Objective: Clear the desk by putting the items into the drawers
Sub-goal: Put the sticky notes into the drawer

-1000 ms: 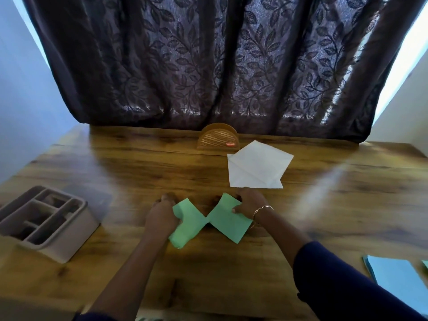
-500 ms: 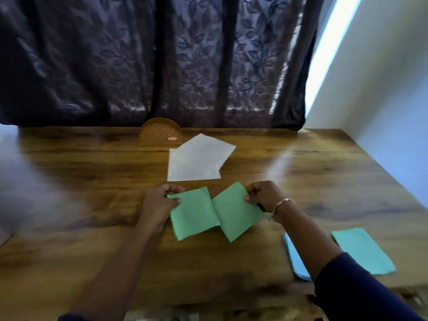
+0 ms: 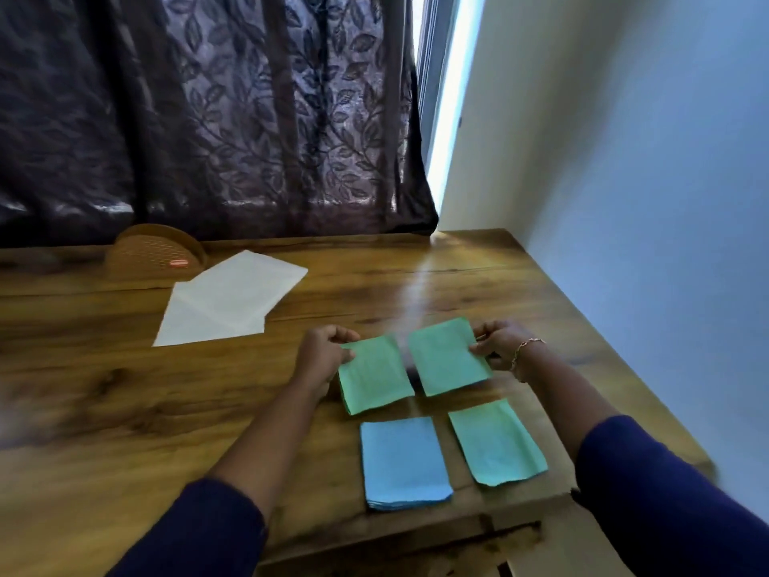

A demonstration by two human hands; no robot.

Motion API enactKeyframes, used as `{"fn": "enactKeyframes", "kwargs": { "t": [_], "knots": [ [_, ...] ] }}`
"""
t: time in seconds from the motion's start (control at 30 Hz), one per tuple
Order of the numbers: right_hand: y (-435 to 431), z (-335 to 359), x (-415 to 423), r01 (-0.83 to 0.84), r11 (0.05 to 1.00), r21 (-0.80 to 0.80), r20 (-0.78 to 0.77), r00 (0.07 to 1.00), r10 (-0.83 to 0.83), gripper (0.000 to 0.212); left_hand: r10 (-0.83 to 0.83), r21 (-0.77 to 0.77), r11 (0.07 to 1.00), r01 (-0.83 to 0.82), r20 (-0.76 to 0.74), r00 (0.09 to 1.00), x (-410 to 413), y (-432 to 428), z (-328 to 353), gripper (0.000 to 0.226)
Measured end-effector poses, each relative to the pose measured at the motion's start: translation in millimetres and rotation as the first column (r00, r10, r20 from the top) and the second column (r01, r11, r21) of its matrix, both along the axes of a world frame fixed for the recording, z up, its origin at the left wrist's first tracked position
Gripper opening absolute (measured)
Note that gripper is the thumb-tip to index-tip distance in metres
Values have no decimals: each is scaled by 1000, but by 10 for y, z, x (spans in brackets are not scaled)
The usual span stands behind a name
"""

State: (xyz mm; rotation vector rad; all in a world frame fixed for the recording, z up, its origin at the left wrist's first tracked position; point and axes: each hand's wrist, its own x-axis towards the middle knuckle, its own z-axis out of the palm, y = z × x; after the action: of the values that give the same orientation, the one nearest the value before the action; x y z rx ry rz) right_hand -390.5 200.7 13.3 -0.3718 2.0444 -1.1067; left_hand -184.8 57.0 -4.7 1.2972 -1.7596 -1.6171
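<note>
Two green paper stacks are held just above the wooden desk. My left hand pinches the left green stack at its upper left corner. My right hand pinches the right green stack at its right edge. The two stacks sit side by side with a narrow gap between them. Nearer the front edge lie a blue paper stack and a teal paper stack, flat on the desk.
White paper sheets lie at the back left of my hands. A brown mesh holder stands by the dark curtain. A wall borders the desk's right edge. The top of a drawer shows under the front edge.
The view has swung right; the grey organizer on the left is out of sight. Both hands have carried the green stacks rightward, and the stacks now lie apart above the blue and teal stacks.
</note>
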Motion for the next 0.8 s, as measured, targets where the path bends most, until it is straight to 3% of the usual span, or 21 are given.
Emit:
{"fn": "enactKeyframes", "kwargs": {
  "t": [0.3, 0.43, 0.6, 0.7, 0.8],
  "knots": [
    [75, -118, -209, -55, 994, 99, -41, 997, 59, 26, -26, -83, 996, 35, 111, 994, -360, 157, -66, 18],
    [68, -214, -251, -45, 991, 124, -194, 979, 68, 25, -6, -172, 984, 45, 221, 975, -399, 209, -133, 14],
    [68, -269, -228, -91, 960, 264, -394, 899, 194, 23, 126, -433, 897, 90, 444, 887, -429, 273, -145, 8],
    [105, -321, -235, -72, 964, 255, -425, 887, 179, 21, 210, -552, 833, 47, 393, 895, -356, 373, -136, 9],
    [202, -315, -161, -7, 994, 105, -470, 881, 56, 20, 246, -664, 748, -11, 261, 934, -224, 516, -167, 8]
  ]
}}
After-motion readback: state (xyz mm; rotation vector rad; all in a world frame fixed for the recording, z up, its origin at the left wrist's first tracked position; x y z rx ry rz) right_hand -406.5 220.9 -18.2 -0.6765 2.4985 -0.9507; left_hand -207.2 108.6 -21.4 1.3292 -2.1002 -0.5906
